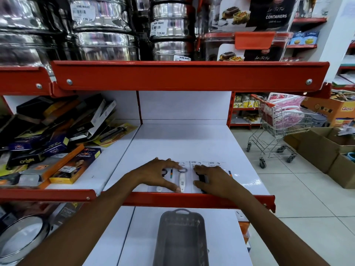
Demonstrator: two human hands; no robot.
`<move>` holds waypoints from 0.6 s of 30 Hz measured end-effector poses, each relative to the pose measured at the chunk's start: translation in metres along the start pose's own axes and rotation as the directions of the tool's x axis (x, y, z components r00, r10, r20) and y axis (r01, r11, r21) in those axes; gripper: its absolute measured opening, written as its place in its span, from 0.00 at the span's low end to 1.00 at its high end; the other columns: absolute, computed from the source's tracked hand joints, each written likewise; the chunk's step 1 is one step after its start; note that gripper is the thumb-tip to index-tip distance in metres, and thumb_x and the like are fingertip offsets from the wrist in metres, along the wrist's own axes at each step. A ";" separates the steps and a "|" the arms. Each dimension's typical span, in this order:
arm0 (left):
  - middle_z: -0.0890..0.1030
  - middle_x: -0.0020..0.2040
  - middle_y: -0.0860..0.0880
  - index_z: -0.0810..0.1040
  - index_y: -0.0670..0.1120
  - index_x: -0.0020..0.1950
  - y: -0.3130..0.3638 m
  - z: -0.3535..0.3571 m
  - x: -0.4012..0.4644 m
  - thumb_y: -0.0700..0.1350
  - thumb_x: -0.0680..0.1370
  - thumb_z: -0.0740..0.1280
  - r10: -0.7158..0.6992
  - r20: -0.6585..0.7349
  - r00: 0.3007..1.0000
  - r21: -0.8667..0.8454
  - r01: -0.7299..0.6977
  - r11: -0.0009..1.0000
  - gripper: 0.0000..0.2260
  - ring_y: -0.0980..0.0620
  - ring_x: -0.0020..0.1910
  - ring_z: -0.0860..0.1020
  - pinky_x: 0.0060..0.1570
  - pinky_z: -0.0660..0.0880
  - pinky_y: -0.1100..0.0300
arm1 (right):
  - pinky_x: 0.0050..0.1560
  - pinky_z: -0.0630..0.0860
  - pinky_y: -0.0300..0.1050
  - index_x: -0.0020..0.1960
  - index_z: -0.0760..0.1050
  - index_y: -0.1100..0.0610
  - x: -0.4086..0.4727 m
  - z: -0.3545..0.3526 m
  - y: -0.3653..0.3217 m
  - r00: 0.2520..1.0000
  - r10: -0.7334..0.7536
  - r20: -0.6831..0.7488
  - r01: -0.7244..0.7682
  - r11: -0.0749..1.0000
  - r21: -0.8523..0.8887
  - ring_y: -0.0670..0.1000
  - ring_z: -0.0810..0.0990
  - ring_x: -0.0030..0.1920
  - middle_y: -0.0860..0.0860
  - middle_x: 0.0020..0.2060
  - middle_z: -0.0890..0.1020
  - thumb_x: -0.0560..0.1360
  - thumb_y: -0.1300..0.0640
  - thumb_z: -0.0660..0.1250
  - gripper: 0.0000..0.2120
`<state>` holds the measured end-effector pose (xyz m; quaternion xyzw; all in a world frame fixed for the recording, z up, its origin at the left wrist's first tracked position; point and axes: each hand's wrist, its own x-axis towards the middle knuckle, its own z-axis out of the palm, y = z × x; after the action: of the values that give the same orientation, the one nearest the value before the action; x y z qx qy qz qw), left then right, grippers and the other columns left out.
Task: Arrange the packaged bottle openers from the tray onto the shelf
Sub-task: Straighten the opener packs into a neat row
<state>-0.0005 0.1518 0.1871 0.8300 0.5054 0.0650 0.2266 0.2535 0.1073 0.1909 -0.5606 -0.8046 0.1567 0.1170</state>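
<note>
Glossy white shelf point(184, 143) with red painted metal lip; grey tray point(181, 239) looks like matt plastic.

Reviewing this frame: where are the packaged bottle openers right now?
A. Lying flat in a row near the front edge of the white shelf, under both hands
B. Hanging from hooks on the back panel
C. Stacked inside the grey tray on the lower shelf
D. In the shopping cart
A: the packaged bottle openers lie flat by the shelf front edge, under the left hand and right hand; the grey tray looks empty.

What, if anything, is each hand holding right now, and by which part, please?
Nothing is lifted. The left hand and right hand rest flat on the packaged bottle openers lying on the shelf, pressing their cards.
</note>
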 end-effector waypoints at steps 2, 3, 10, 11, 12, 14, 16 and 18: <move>0.64 0.79 0.55 0.69 0.66 0.71 0.001 -0.002 -0.001 0.69 0.63 0.76 -0.001 -0.005 1.000 0.000 0.001 1.000 0.38 0.50 0.77 0.65 0.72 0.58 0.57 | 0.70 0.72 0.55 0.72 0.68 0.50 -0.001 0.001 0.000 1.000 0.009 -0.007 -0.009 1.000 0.008 0.55 0.76 0.67 0.50 0.68 0.77 0.77 0.42 0.63 0.26; 0.65 0.79 0.55 0.69 0.66 0.71 0.002 -0.002 -0.001 0.69 0.63 0.76 -0.003 -0.005 1.000 0.007 0.003 1.000 0.38 0.50 0.77 0.65 0.72 0.59 0.57 | 0.70 0.71 0.55 0.72 0.68 0.51 -0.001 0.001 0.000 1.000 0.012 -0.008 -0.012 1.000 0.012 0.55 0.76 0.67 0.50 0.69 0.77 0.77 0.42 0.63 0.26; 0.65 0.79 0.55 0.71 0.63 0.71 0.002 -0.003 -0.001 0.69 0.63 0.76 -0.011 -0.003 1.000 0.026 0.011 1.000 0.38 0.50 0.77 0.65 0.76 0.60 0.51 | 0.71 0.70 0.56 0.73 0.67 0.50 -0.003 0.003 0.000 0.999 0.044 -0.019 -0.043 0.998 0.052 0.55 0.75 0.68 0.50 0.69 0.76 0.76 0.42 0.63 0.28; 0.66 0.79 0.54 0.71 0.63 0.71 0.002 -0.003 -0.001 0.70 0.63 0.76 -0.013 -0.003 1.000 0.025 0.013 1.000 0.38 0.50 0.76 0.66 0.76 0.60 0.50 | 0.71 0.70 0.55 0.73 0.67 0.50 -0.003 0.003 0.001 0.999 0.046 -0.021 -0.045 0.997 0.055 0.54 0.75 0.68 0.50 0.69 0.76 0.76 0.41 0.64 0.28; 0.66 0.79 0.54 0.71 0.63 0.71 0.001 -0.004 0.000 0.70 0.62 0.75 -0.016 0.000 1.000 0.032 0.016 0.999 0.39 0.50 0.76 0.67 0.76 0.59 0.50 | 0.71 0.70 0.55 0.73 0.67 0.50 -0.003 0.004 0.001 0.999 0.046 -0.022 -0.045 0.997 0.058 0.54 0.75 0.68 0.50 0.69 0.76 0.76 0.41 0.64 0.28; 0.65 0.79 0.54 0.70 0.62 0.72 0.001 -0.005 0.002 0.71 0.63 0.74 -0.012 0.017 1.000 0.072 0.011 0.997 0.39 0.50 0.78 0.63 0.77 0.54 0.49 | 0.70 0.71 0.54 0.72 0.67 0.49 -0.003 0.004 0.000 0.998 0.052 -0.025 -0.050 0.997 0.066 0.54 0.76 0.67 0.50 0.69 0.77 0.76 0.41 0.64 0.27; 0.65 0.79 0.55 0.68 0.63 0.73 0.003 -0.006 0.005 0.73 0.62 0.73 -0.005 0.021 1.000 0.073 0.003 0.997 0.41 0.51 0.79 0.61 0.76 0.52 0.51 | 0.69 0.73 0.52 0.72 0.68 0.49 -0.003 0.005 0.001 0.998 0.052 -0.029 -0.050 0.997 0.067 0.54 0.77 0.65 0.50 0.67 0.78 0.76 0.41 0.64 0.27; 0.64 0.79 0.55 0.65 0.63 0.74 0.007 -0.006 0.007 0.75 0.60 0.72 -0.010 0.002 1.000 0.037 0.010 0.999 0.45 0.50 0.78 0.61 0.74 0.54 0.54 | 0.67 0.74 0.50 0.72 0.68 0.49 -0.003 0.006 0.001 0.998 0.048 -0.028 -0.046 0.997 0.059 0.54 0.78 0.64 0.50 0.66 0.79 0.76 0.41 0.63 0.27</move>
<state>0.0066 0.1571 0.1941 0.8315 0.5105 0.0538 0.2122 0.2534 0.1038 0.1853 -0.5780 -0.7845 0.1746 0.1413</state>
